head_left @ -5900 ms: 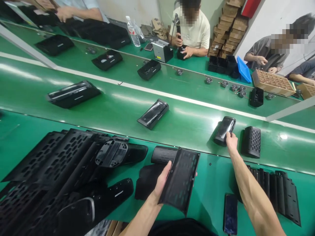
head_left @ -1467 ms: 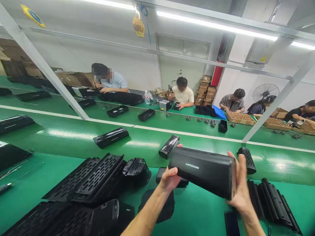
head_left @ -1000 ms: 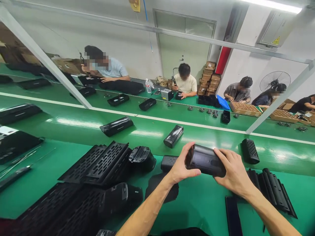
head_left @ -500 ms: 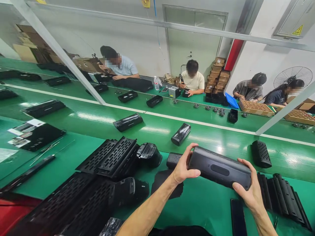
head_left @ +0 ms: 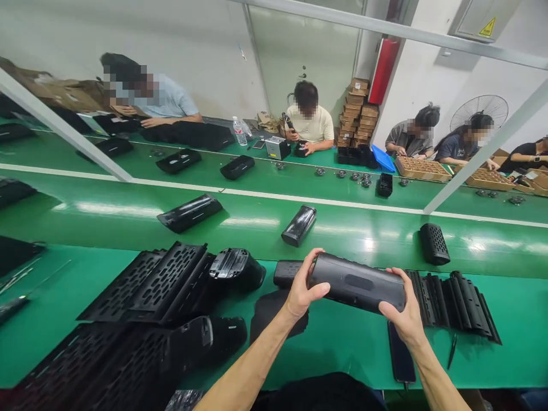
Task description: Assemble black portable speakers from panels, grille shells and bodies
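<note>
A black speaker housing (head_left: 359, 283), long and rounded with an oval recess on its side, is held up above the green table between both hands. My left hand (head_left: 305, 288) grips its left end, thumb on the near face and fingers over the far edge. At the right end, my right hand (head_left: 405, 311) clasps it the same way. Just behind my left hand lies another black housing (head_left: 285, 274), partly covered by it. A dark cloth-like piece (head_left: 274, 317) rests under my left forearm. Beside my right wrist a phone (head_left: 401, 354) lies on the table.
Perforated black panels (head_left: 171, 279) are piled at left beside an upright black shell (head_left: 237, 268). Curved black strips (head_left: 466, 302) lie at right, near a thin dark tool (head_left: 452, 351). Black housings (head_left: 299, 225) sit along the green line. Several people (head_left: 310, 123) work across it, behind metal posts.
The view has swung to the right and the whole scene has shifted left. Both hands keep hold of the speaker housing, which has tipped slightly, its oval recess seen at a flatter angle.
</note>
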`<action>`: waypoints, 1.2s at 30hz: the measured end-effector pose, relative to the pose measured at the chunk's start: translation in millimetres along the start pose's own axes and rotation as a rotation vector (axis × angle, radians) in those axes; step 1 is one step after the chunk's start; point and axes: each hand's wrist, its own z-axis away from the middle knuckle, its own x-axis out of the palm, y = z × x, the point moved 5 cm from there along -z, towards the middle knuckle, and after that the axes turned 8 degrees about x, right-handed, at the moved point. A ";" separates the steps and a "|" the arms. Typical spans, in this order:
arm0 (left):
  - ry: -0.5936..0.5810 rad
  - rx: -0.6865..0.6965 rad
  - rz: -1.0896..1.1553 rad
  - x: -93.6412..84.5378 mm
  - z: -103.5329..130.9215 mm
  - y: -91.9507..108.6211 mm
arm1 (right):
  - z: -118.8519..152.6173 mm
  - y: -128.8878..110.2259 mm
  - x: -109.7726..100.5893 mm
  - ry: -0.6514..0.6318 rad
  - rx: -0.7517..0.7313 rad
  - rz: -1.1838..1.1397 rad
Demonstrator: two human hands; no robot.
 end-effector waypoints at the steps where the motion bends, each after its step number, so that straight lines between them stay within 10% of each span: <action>1: -0.005 -0.024 -0.024 -1.1 1.7 -1.9 | 0.5 6.6 0.6 -0.005 0.034 -0.047; 6: -0.185 -0.104 0.011 2.6 9.2 0.8 | 7.5 33.5 -0.1 -0.091 0.225 -0.269; 14: -0.037 -0.127 0.022 3.0 19.3 -20.9 | 29.8 50.1 4.0 0.006 0.406 -0.354; 20: -0.249 -0.208 0.016 0.3 33.6 -42.7 | 52.5 77.9 11.2 -0.070 0.765 -0.651; 36: -0.206 -0.161 -0.099 12.2 49.6 -55.0 | 109.1 116.8 31.5 -0.001 0.992 -0.797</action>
